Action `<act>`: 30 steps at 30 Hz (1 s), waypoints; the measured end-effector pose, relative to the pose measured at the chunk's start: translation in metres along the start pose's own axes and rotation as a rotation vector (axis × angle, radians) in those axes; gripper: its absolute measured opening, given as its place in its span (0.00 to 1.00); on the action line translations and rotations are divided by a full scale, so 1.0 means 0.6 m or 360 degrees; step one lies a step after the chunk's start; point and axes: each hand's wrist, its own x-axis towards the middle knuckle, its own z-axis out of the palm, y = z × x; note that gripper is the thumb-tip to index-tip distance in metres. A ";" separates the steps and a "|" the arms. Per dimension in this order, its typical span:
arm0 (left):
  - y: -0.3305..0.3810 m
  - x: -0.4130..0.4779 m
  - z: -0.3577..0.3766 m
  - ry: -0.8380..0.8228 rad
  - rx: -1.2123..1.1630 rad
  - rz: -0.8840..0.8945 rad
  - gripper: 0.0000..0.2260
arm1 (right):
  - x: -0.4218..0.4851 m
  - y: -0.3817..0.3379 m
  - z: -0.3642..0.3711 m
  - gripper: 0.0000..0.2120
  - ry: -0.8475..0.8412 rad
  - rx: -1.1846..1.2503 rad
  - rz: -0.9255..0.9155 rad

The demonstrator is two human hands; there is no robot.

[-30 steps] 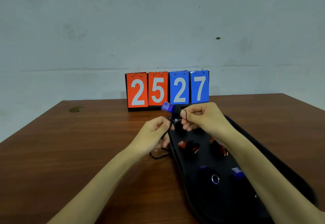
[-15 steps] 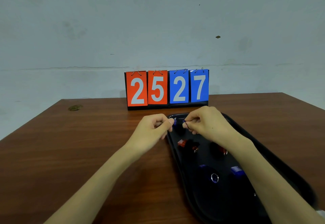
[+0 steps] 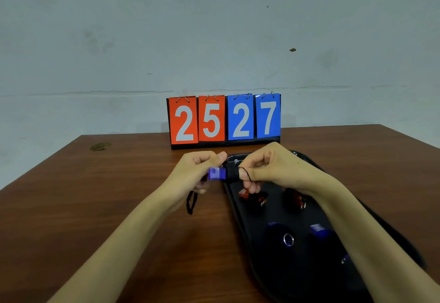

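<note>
Winding black cord round a blue whistle, judging by the turns already on its body. Holding the whistle in the air between both hands, just above the far left corner of the black tray.

Pinching the bare blue end with the left hand, thumb on top, other fingers curled under. Grip pressed together on the whistle. Pinching the cord-wrapped end with the right hand, with a strand looping over one fingertip. Grip pressed together there too.

Holding the long axis left to right, blue end toward the left hand, wound end toward the right. Touching it with both hands, so neither nearer. Letting a loop of cord hang below the left hand over the table. Cannot tell whether touching the wood.

Probably needing the right hand to carry the strand round that left-right axis next, steadying with the left. Possibly snagging on the slack loop at the left side.

Seeing in the tray red whistles mid-tray and blue whistles nearer the camera, details blurred. Seeing a flip scoreboard at the far table edge, reading 25 red, 27 blue. Working on brown wood grain, with a dull spot far left, cannot tell what. Facing a plain grey wall with a faint line running across.
</note>
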 end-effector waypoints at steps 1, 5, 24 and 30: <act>0.000 0.000 0.002 -0.0006 -0.0081 -0.0017 0.15 | -0.001 -0.001 0.000 0.07 0.0057 0.0060 -0.0007; -0.010 0.000 0.012 -0.0025 -0.0133 0.0005 0.16 | 0.003 0.000 0.000 0.06 0.0357 0.0397 0.0047; -0.034 0.002 0.025 0.0095 0.0704 0.0204 0.15 | 0.024 0.028 0.028 0.09 0.0562 -0.1242 0.0224; -0.026 0.008 0.008 0.0175 0.0705 0.0283 0.12 | 0.018 0.026 0.035 0.07 0.0218 -0.0983 0.0130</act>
